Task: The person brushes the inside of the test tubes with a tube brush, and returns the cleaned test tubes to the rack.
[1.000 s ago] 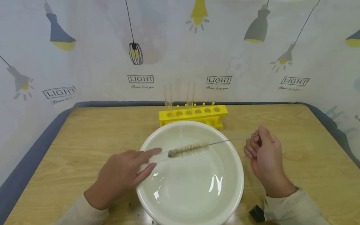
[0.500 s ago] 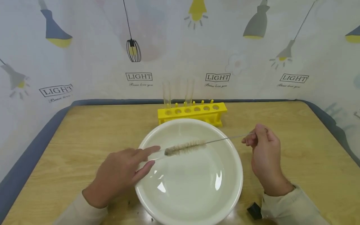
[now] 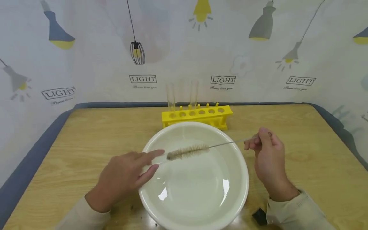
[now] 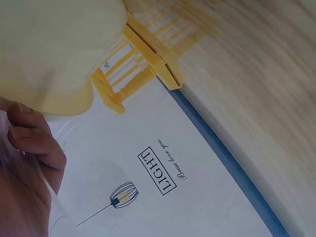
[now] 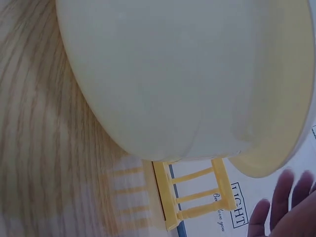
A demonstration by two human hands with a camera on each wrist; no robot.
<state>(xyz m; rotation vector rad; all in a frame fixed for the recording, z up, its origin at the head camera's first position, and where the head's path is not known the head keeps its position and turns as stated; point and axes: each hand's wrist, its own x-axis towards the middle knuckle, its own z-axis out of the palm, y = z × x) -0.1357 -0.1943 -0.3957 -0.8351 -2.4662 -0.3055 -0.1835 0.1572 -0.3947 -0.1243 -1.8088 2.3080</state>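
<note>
In the head view my left hand (image 3: pixel 123 172) holds a clear test tube (image 3: pixel 163 159) over the left rim of a white basin (image 3: pixel 195 195), thumb and index finger along its sides. A test tube brush (image 3: pixel 191 151) with pale bristles lines up with the tube, its dark tip overlapping the tube's right end. My right hand (image 3: pixel 270 159) pinches the brush's thin wire handle (image 3: pixel 224 144) near its looped end, right of the basin. In the left wrist view, curled fingers (image 4: pixel 37 136) show below the basin's outside. The right wrist view catches only some fingers (image 5: pixel 284 202) at the corner.
Behind the basin stands a yellow test tube rack (image 3: pixel 198 113) with two clear test tubes (image 3: pixel 194 92) upright in it. A small black object (image 3: pixel 260 216) lies by the right sleeve. Dark specks dot the wooden table (image 3: pixel 95 137) near the left sleeve.
My right hand has shifted slightly left, carrying the brush a little further toward the left hand and tube. The wire's loop now shows above the right fingers. My left hand stays nearly still.
</note>
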